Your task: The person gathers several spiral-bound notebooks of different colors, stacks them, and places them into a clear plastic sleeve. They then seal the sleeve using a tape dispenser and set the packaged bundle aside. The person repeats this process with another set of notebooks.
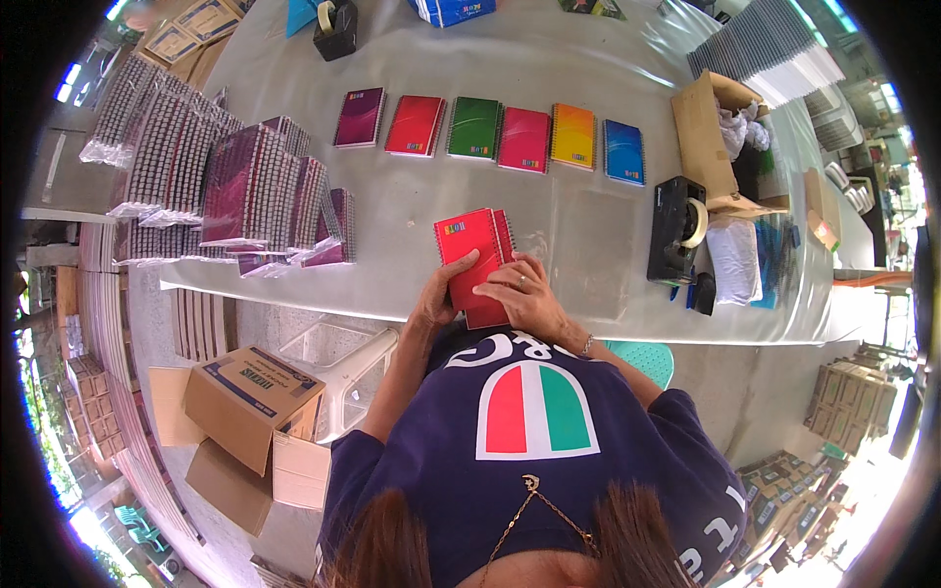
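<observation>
Near the table's front edge, my left hand [449, 292] is closed around the left side of some red spiral notebooks [469, 242], with its thumb on the front cover. My right hand [529, 294] has bent fingers at their right edge and lower part. At least two notebooks overlap there, slightly fanned. Beyond my hands a row of small spiral notebooks lies across the table: purple [360, 118], red [416, 125], green [475, 127], pink [525, 139], orange-yellow [572, 135] and blue [624, 152].
Plastic-wrapped notebook stacks [257, 186] fill the table's left side. On the right are a black tape dispenser [670, 240], a cardboard box [702, 137] and a white packet [733, 260]. Another tape dispenser [335, 34] stands at the back. An open carton [257, 397] sits beside a white plastic chair [358, 377].
</observation>
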The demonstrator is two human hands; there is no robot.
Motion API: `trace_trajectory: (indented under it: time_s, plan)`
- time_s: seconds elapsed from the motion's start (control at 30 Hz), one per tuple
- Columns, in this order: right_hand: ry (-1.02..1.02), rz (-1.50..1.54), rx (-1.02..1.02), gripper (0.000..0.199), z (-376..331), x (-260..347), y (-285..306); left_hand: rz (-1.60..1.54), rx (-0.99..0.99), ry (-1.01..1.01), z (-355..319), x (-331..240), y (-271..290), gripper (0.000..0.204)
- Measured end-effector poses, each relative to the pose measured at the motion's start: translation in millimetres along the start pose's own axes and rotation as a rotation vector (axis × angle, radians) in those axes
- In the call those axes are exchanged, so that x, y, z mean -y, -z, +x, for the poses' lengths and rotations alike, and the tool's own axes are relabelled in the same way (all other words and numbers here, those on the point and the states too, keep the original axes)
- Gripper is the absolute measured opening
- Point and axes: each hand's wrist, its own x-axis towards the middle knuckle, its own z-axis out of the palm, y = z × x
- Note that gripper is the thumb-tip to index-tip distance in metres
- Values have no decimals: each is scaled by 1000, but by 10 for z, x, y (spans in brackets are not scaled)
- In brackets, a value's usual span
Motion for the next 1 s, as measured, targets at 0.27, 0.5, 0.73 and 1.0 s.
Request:
trace_trajectory:
  time_s: [0.27,0.5,0.73,1.0]
  plan:
    - [-156,42,-40,36,66,-291,165,-21,-55,-24,54,36,18,46]
    - [-178,-185,-13,35,170,-517,446,-49,-90,-45,76,45,77,43]
    - [-385,-255,-147,28,-22,-885,689,-321,167,-229,20,-51,393,41]
    - [-470,-259,-265,17,38,-1291,671,-360,175,-311,-51,-126,381,42]
